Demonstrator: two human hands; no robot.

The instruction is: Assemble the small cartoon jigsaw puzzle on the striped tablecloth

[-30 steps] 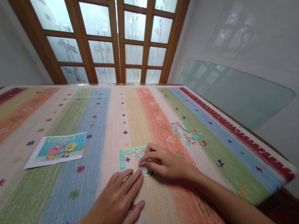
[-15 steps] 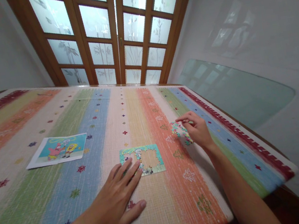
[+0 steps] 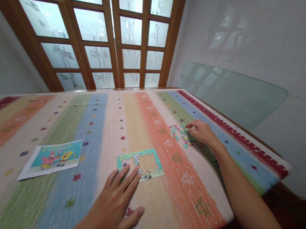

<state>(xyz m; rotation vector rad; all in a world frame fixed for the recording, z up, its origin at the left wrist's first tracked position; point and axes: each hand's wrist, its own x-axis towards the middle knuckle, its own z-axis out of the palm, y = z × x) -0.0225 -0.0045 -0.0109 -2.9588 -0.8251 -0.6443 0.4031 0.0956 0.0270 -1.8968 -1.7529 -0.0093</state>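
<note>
A small jigsaw frame (image 3: 139, 165), its border joined and its middle bare, lies on a striped table mat (image 3: 68, 206). My left hand (image 3: 115, 204) rests flat on the mat with fingers stretched out, the fingertips touching the frame's near left corner. My right hand (image 3: 203, 132) reaches to a pile of loose puzzle pieces (image 3: 180, 134) on the right, fingers curled and pinching at the pile's far edge. What the pinch holds is too small to make out.
A printed cartoon reference picture (image 3: 51, 158) lies on the mat at the left. The table's right edge (image 3: 240, 143) runs close past the pile. A wooden door with frosted glass panes (image 3: 104, 36) stands behind the table.
My right hand left the puzzle frame and moved right to the loose pieces. My left hand stayed flat at the frame's corner. The view has shifted slightly.
</note>
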